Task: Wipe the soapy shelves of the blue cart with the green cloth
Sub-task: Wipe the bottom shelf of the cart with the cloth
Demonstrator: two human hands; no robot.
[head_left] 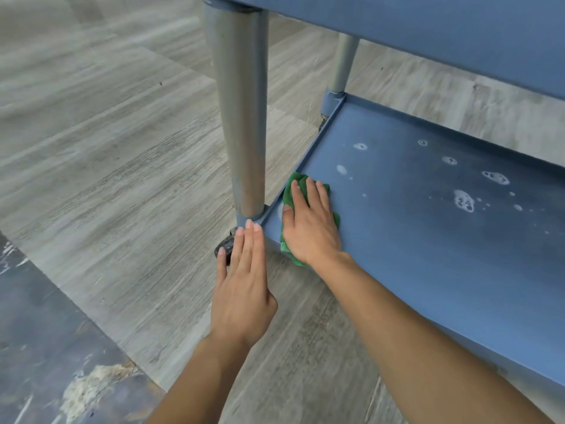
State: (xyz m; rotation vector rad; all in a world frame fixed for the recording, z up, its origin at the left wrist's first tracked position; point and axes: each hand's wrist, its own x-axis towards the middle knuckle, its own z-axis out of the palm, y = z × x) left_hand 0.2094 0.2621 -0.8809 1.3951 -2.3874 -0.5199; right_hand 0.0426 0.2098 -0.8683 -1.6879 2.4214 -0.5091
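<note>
The blue cart's bottom shelf (pixel 428 240) fills the right half of the head view. My right hand (pixel 312 224) lies flat on the green cloth (pixel 295 186), pressing it onto the shelf's near left corner. White soap foam patches (pixel 464 201) dot the shelf further right. My left hand (pixel 243 286) is stretched out with fingers straight and together, fingertips touching the shelf's corner by the base of the grey leg (pixel 241 117). It holds nothing.
The cart's upper shelf (pixel 428 29) overhangs at the top. A black caster (pixel 224 247) sits under the near corner, partly behind my left hand. A second leg (pixel 344 65) stands at the far corner. Grey wood-look floor surrounds the cart; a dark worn patch (pixel 46 347) lies lower left.
</note>
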